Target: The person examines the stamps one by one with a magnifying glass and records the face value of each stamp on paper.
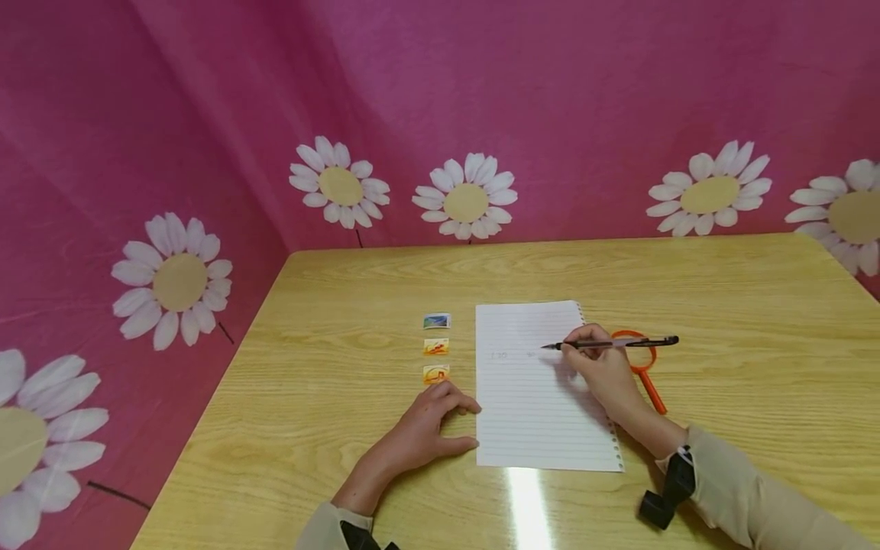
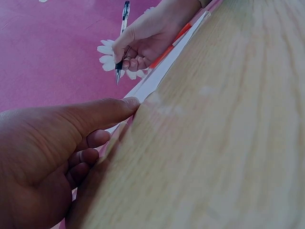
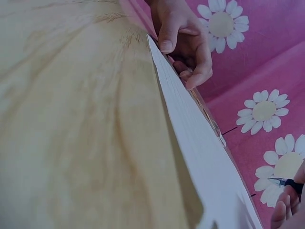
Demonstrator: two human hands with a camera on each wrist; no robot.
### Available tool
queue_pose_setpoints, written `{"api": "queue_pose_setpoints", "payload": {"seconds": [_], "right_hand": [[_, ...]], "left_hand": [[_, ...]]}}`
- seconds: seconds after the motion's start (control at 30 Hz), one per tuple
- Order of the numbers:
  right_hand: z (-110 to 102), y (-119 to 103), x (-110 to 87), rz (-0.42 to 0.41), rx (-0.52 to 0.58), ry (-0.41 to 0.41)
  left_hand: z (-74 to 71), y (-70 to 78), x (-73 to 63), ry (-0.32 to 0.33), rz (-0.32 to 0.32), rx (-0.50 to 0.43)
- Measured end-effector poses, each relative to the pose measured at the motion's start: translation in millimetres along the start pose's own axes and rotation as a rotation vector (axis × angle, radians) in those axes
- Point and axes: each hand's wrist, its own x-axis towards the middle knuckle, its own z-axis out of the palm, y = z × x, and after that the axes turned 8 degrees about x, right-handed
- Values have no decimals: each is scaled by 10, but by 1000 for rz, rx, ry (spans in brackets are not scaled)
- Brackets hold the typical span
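Observation:
My right hand [image 1: 605, 374] pinches a black pen [image 1: 619, 343] over the upper right of a lined sheet of paper [image 1: 536, 428]. Its tip points left, close over a row of faint writing [image 1: 512, 355]. In the left wrist view the pen [image 2: 125, 19] stands nearly upright in the fingers. My left hand [image 1: 426, 428] lies at the sheet's left edge, thumb and fingertips touching the margin, with the thumb on the paper's border in the left wrist view. In the right wrist view, the pen's tip [image 3: 276, 180] shows at the right edge.
Three small stamp-like cards, a blue one [image 1: 437, 321], a yellow one [image 1: 436, 347] and another yellow one [image 1: 436, 373], line up left of the sheet. An orange magnifying glass [image 1: 651, 386] lies beside the right hand. A pink flowered cloth [image 1: 550, 92] hangs behind the wooden table [image 1: 309, 367].

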Motion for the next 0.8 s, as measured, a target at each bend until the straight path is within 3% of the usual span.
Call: {"api": "queue_pose_setpoints", "payload": {"seconds": [0.6,0.8], "right_hand": [[-257,-11,-65,-86,-50,73],[-375,-41,-97,-65,-41,114]], "left_hand": [[15,-4,-2,15,16,2],[21,-5,-1,14,13,6]]}}
